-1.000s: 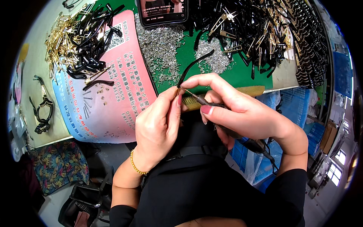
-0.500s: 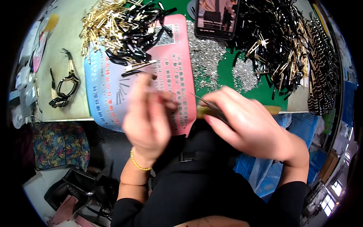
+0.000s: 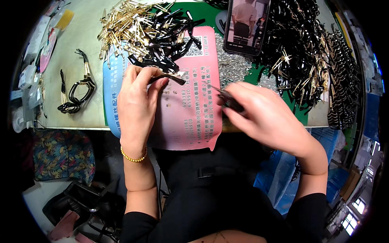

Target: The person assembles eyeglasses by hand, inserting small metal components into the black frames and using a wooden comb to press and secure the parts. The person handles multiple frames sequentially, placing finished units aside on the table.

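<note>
Between the thumb and fingers of my left hand (image 3: 135, 103) is a black eyeglass temple (image 3: 175, 79), its dark curved end pointing right above the printed pink and blue mat (image 3: 178, 131). My right hand (image 3: 263, 117) is closed around the dark handle of a screwdriver (image 3: 231, 103). Its thin shaft points up and left toward the temple, and the two are apart. Past my left hand, a heap of loose gold and black eyeglass temples (image 3: 139, 30) covers the far part of the mat. The temple's other end is hidden by my fingers.
Small silver metal pieces (image 3: 233, 60) are spread on the green surface beyond my right hand. A phone (image 3: 245, 26) lies at the back. More black and gold temples (image 3: 296, 52) are piled at right. Tied temple bundles (image 3: 81, 89) lie at left.
My left hand has moved left and now shows the black temple clearly. My right hand still grips the screwdriver, at nearly the same place. The whole view has shifted slightly.
</note>
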A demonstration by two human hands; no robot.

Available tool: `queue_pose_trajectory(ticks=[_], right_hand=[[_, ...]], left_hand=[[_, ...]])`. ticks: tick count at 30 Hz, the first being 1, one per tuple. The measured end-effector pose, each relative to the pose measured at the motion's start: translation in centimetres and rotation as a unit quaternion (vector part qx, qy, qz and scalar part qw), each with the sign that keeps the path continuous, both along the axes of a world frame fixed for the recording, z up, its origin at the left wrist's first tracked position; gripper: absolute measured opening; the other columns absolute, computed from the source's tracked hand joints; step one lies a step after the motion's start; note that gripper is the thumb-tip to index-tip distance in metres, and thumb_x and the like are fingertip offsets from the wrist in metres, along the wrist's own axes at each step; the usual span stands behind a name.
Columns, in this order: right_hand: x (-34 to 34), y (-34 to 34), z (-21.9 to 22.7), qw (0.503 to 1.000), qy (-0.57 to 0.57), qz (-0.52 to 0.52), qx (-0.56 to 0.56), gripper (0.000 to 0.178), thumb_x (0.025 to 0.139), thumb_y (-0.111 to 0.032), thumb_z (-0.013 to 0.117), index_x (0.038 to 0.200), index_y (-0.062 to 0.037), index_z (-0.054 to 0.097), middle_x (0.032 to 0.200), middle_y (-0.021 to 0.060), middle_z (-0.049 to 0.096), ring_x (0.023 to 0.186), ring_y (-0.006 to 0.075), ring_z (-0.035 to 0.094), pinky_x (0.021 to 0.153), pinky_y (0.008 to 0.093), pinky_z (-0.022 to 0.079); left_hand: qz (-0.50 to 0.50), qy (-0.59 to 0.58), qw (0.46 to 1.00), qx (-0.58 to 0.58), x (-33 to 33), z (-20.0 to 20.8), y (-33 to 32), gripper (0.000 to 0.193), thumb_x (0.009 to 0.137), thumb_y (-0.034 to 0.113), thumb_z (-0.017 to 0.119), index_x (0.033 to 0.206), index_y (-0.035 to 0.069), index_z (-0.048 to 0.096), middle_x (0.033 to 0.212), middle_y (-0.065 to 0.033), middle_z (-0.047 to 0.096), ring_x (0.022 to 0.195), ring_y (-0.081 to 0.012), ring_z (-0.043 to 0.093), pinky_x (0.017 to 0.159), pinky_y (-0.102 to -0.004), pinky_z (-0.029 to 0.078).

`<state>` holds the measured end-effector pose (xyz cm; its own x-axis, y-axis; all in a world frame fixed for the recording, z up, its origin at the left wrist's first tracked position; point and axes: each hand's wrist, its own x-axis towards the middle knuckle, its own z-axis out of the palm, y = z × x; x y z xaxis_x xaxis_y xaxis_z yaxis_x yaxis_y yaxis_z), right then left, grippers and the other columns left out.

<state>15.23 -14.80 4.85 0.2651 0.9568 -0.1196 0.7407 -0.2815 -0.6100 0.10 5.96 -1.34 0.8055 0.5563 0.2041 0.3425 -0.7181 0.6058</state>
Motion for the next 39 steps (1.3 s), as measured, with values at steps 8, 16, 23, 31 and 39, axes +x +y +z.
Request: queue_pose_trajectory(ticks=[8,16,23,31,39], right_hand=[[-0.1,-8.5,1.1,0.944,0.284,-0.164,-0.031,0.016,0.095,-0.009,0.066,0.105,0.0003,0.058,0.093,0.0087,0.065,0.080,0.0173,0.062,0.075,0.0305,0.049],[-0.5,-10.4,0.0,0.881,0.426,-0.204,-0.029,0.020,0.094,-0.010,0.070,0.111,0.0005,0.066,0.090,0.0001,0.063,0.080,0.0053,0.052,0.076,0.0228,0.046],[-0.4,-10.8,-0.3,0.908,0.380,-0.177,0.002,0.024,0.093,-0.012,0.069,0.116,-0.0028,0.070,0.093,0.0045,0.067,0.079,0.0107,0.059,0.073,0.0269,0.048],[-0.7,-10.6,1.7,0.992,0.097,0.036,-0.068,0.040,0.080,-0.010,0.077,0.119,-0.0096,0.069,0.097,0.0061,0.071,0.087,0.0263,0.070,0.074,0.0348,0.055],[0.4,-12.1,0.1,0.986,-0.038,-0.124,-0.101,0.041,0.095,-0.021,0.065,0.133,-0.0123,0.051,0.099,0.0129,0.056,0.078,0.0337,0.066,0.066,0.0416,0.054]], left_hand=[[0.018,0.022,0.999,-0.030,-0.6,1.2,-2.4,0.025,0.087,-0.010,0.063,0.108,0.000,0.056,0.088,-0.0152,0.061,0.079,-0.0350,0.062,0.070,-0.0388,0.050],[-0.225,-0.041,0.948,-0.221,0.0,2.0,-10.9,0.016,0.089,-0.002,0.070,0.104,0.003,0.070,0.078,-0.0107,0.062,0.069,-0.0279,0.060,0.065,-0.0368,0.048],[-0.300,-0.032,0.942,-0.149,0.4,1.5,-11.4,0.020,0.083,-0.003,0.072,0.103,0.002,0.070,0.076,-0.0097,0.059,0.066,-0.0280,0.056,0.062,-0.0377,0.045],[-0.424,-0.039,0.901,0.087,-0.2,1.9,-10.0,0.038,0.075,0.014,0.062,0.111,0.006,0.071,0.077,-0.0011,0.048,0.070,-0.0200,0.049,0.066,-0.0336,0.044],[-0.288,0.006,0.940,-0.183,-2.4,-0.5,-10.7,0.032,0.086,-0.008,0.063,0.116,0.002,0.062,0.082,-0.0094,0.065,0.067,-0.0260,0.062,0.064,-0.0354,0.050]])
